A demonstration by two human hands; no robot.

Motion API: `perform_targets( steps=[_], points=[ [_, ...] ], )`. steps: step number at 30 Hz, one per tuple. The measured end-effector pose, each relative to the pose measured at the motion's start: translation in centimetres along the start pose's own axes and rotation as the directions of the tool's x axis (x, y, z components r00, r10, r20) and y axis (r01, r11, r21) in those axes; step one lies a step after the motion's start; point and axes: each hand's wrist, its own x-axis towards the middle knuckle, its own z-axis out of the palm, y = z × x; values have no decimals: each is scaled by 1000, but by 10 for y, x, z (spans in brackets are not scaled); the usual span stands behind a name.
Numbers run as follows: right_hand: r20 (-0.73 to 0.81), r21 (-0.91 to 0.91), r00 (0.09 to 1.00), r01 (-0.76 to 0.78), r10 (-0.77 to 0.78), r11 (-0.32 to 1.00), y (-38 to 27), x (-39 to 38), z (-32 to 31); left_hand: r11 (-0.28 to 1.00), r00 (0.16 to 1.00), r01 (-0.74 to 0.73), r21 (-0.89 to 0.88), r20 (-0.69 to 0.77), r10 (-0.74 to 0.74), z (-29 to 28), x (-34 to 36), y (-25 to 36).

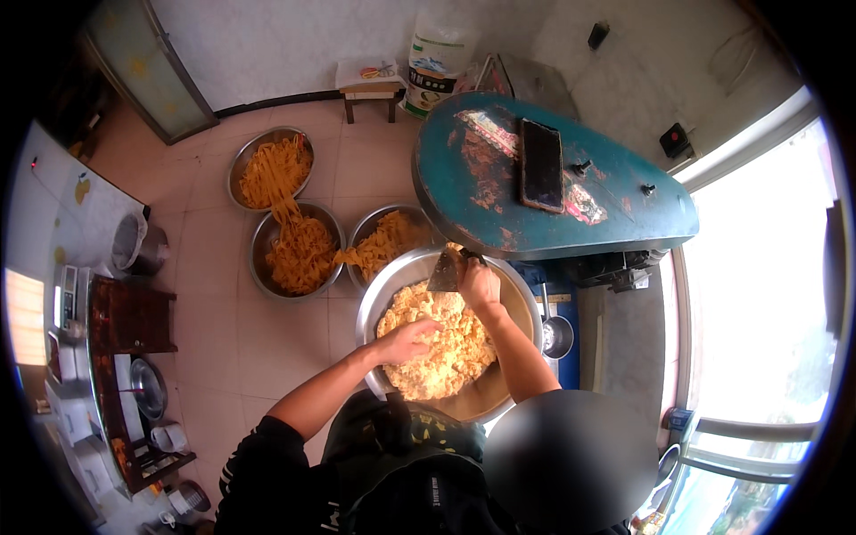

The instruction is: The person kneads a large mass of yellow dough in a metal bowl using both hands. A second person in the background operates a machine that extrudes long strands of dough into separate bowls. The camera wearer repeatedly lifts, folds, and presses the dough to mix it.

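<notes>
A wide metal basin [372, 294] stands before me, holding a crumbly yellow dough [443, 367]. My left hand [408, 341] reaches into it from the left, its fingers stretched out against the crumbs; the fingertips are partly hidden. At the basin's far side my right hand [479, 285] is closed round the handle of a flat-bladed scraper [443, 273]. Its grey blade points down and left over the dough, and some dough clings near its top.
Behind the basin is a green machine cover [428, 169] with a phone [541, 165] on it. Three metal bowls of flat yellow noodles [301, 254] stand on the floor at left. A small saucepan [557, 337] sits right of the basin, a low stool [370, 90] by the wall.
</notes>
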Motion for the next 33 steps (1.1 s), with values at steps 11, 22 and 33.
perform_targets(
  steps=[11, 22, 33],
  points=[
    [-96, 10, 995, 30, -29, 999, 10, 7, 1, 915, 981, -171, 364, -24, 193, 28, -4, -5],
    [-30, 105, 999, 40, -38, 994, 7, 3, -10, 801, 953, -268, 535, 24, 303, 25, 18, 28],
    [-145, 351, 984, 151, -106, 924, 42, -62, -82, 453, 977, -206, 868, 157, 142, -12, 106, 38]
  ],
)
